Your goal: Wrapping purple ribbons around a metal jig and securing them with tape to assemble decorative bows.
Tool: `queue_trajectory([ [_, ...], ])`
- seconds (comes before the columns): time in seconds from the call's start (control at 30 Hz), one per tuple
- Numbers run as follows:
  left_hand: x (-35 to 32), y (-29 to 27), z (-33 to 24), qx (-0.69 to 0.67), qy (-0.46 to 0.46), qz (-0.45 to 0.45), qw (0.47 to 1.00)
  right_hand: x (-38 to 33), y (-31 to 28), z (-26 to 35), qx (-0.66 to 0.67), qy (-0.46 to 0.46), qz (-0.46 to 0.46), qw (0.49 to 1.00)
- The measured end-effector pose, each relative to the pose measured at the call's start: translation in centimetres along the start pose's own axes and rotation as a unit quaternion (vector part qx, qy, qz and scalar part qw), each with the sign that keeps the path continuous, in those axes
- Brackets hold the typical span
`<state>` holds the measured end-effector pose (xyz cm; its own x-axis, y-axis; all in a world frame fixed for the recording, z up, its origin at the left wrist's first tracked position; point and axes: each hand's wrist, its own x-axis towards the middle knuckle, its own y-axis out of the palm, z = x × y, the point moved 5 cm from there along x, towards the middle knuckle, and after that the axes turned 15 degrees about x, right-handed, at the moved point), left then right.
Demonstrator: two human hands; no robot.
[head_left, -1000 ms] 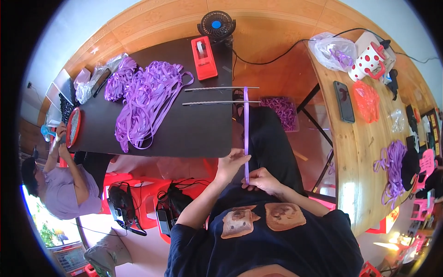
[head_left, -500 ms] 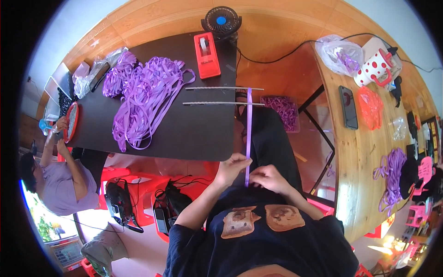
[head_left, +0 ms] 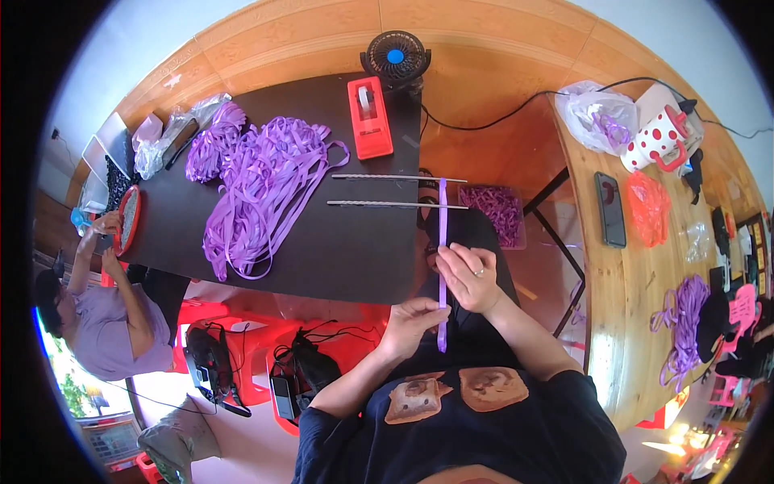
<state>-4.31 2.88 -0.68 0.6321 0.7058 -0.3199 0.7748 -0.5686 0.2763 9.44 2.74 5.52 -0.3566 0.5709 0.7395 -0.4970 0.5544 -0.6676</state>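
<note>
A narrow purple ribbon (head_left: 443, 225) hangs over the ends of two thin twisted metal rods and runs down toward my lap. The far rod (head_left: 379, 177) and the near rod (head_left: 375, 203) stick out past the right edge of the dark table. My left hand (head_left: 409, 329) pinches the ribbon low down, with a short tail below the fingers. Higher up, my right hand (head_left: 471, 278), with a ring on it, has its fingertips closed at the ribbon. A large heap of purple ribbon (head_left: 262, 181) lies on the table to the left.
A red tape dispenser (head_left: 371, 119) and a small black fan (head_left: 395, 56) stand behind the rods. Below the rods, a clear bin (head_left: 493, 211) holds purple pieces. The wooden table (head_left: 613, 323) at right carries a phone (head_left: 610, 210) and a dotted mug (head_left: 655, 141). Another person (head_left: 121, 323) works at far left.
My right hand has moved up from the ribbon's lower end to a higher spot on it. My left hand has gone slightly lower. The whole view has shifted a little.
</note>
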Motion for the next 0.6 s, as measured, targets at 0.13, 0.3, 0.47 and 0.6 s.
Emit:
queue_trajectory([
  [0.13, -0.1, 0.0, -0.3, -0.035, -0.003, 0.01, 0.999, -0.2, -0.4, 0.9, -0.006, -0.005, -0.004, 1.0],
  [0.3, 0.2, -0.3, 0.6, -0.08, 0.003, 0.029, 0.996, -0.2, -0.6, 1.5, 0.02, -0.014, 0.011, 1.0],
  [0.47, 0.2, -0.1, 0.3, -0.149, -0.026, 0.069, 0.986, 0.3, -1.1, 1.9, 0.035, -0.01, 0.024, 0.999],
  [0.6, 1.3, -1.2, 4.0, -0.278, -0.063, 0.068, 0.956, 2.2, -2.2, 2.3, 0.05, -0.009, -0.009, 0.999],
])
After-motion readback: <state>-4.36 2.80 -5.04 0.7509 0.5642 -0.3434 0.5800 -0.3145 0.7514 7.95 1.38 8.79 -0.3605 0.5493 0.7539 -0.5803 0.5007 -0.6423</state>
